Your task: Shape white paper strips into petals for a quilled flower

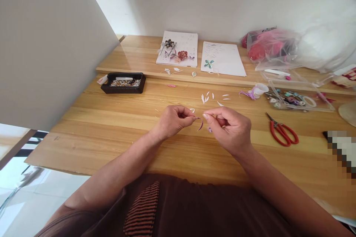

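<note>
Over the middle of the wooden table (111, 118), my left hand (174, 121) pinches one end of a thin, curved purple strip (200, 124). The strip's loose part hangs down between the hands. To its right, my right hand (229, 126) is closed in a pinch close to the strip; whatever lies between its fingertips is too small to make out. A small purple piece (209, 129) shows beside the right palm. Just beyond the hands lie several white petal-shaped pieces (206, 99) and a small white curved piece (192, 110).
Red-handled pliers (284, 133) lie at the right. Behind them are an open clear box (300, 100) of beads and a purple thread bundle (249, 94). A black bead tray (124, 83) sits back left. Paper stacks (224, 59) with wire flowers rest on the raised shelf.
</note>
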`<state>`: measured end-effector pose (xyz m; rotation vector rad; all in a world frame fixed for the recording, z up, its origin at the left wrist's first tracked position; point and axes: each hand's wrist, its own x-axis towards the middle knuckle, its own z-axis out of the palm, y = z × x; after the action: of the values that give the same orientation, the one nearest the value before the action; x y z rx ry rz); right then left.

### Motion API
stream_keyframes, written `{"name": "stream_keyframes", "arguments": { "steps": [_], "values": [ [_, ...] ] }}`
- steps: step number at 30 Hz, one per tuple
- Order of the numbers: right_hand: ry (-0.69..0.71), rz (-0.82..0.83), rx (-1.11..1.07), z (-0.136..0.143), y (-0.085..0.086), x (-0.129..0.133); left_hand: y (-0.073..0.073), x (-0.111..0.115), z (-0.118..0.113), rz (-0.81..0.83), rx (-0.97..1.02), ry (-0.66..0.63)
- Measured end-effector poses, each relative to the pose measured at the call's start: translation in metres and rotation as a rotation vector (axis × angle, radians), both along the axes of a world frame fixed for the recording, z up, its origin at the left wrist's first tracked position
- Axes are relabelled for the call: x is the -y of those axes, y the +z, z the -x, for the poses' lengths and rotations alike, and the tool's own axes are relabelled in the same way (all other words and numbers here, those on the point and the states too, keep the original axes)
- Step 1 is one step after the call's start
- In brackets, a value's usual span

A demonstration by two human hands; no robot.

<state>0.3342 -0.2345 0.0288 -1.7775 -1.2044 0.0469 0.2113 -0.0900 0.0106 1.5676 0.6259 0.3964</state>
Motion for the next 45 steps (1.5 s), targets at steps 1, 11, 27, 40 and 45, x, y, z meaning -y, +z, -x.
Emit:
{"name": "stream_keyframes", "arguments": {
  "steps": [1,11,27,40,45],
  "values": [
    [-0.005,-0.011,0.014,-0.002,-0.001,-0.001,-0.001,0.001,0.000,0.002,-0.012,-0.028],
    [-0.011,0.029,-0.114,-0.007,-0.012,-0.012,0.003,0.006,0.002,0.073,-0.012,-0.143],
    [0.118,0.144,-0.658,-0.009,-0.026,-0.018,-0.004,0.000,-0.006,0.279,0.208,0.158],
    [0.149,0.162,-0.685,0.005,-0.024,-0.012,-0.006,-0.007,-0.008,0.260,0.250,0.327],
    [0.168,0.150,-0.603,0.011,-0.024,-0.010,-0.008,-0.008,-0.008,0.245,0.254,0.360]
  ]
}}
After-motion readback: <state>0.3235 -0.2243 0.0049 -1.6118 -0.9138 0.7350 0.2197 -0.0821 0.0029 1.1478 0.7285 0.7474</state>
